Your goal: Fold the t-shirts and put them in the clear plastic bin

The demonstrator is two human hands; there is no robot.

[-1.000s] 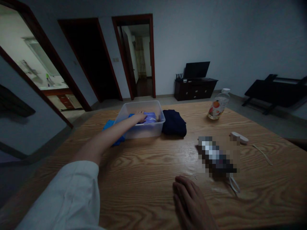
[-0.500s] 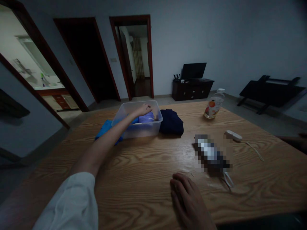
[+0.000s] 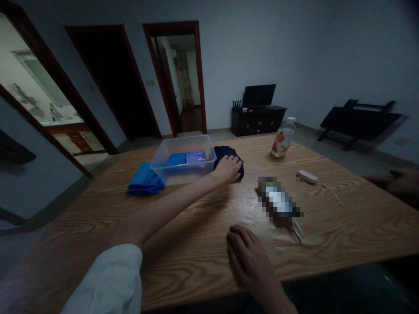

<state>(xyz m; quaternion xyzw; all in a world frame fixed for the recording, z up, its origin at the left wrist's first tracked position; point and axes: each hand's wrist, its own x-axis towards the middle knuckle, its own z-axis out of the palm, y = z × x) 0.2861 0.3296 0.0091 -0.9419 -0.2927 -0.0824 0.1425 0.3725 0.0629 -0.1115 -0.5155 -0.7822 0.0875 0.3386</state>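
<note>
My left hand [image 3: 227,169] reaches across the table and lies over a folded navy cloth [image 3: 225,151], its fingers spread on the cloth's front and top. Left of that cloth stands a clear plastic bin [image 3: 183,175]. Inside it, side by side, are a blue folded cloth [image 3: 176,159] and a purple folded cloth [image 3: 195,157]. Against the bin's left side is another bright blue folded cloth [image 3: 146,179]. My right hand [image 3: 250,257] rests on the near part of the table, holding nothing, its fingers loosely bent.
On the wooden table [image 3: 183,231] lie a pixelated object [image 3: 278,199] with a white strap, a small white device [image 3: 307,176] and a thin white cord [image 3: 333,195]. A bottle [image 3: 283,138] stands at the far right. Another person's hand [image 3: 404,183] shows at the right edge.
My left hand has moved right, from over the bin to the navy cloth. My right hand stays resting on the table. The view has shifted slightly.
</note>
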